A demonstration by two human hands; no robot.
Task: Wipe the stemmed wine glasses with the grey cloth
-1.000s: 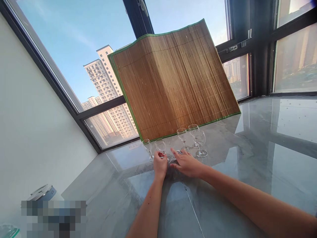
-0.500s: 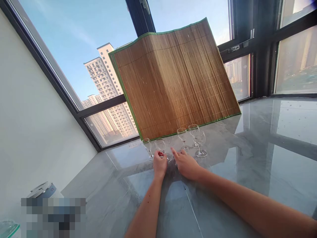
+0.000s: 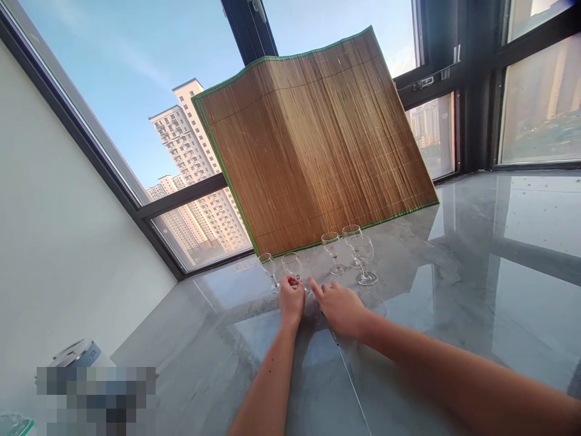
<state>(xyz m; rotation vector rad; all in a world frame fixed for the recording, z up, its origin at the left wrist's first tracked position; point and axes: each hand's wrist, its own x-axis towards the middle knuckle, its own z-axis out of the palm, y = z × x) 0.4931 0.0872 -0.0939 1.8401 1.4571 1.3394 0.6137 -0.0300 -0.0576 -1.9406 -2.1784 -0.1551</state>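
Note:
My left hand is closed, its fingers pinched at the stem of a clear wine glass that stands upright; the hand covers part of the stem and foot. Just left of it stands another wine glass. My right hand rests low over the counter, index finger stretched toward the left hand, and nothing shows in it. Beyond it are three more upright stemmed glasses: one on the left, one at the back and the nearest on the right.
Behind the glasses a brown bamboo mat with green edging leans against the window. The glossy grey counter has a thin seam. A white-and-blue container, partly blurred out, sits at the lower left, near a green-rimmed clear item.
My right hand has lowered slightly toward me, its index fingertip shifting a little left. My left hand stays at its glass. The whole view has shifted slightly.

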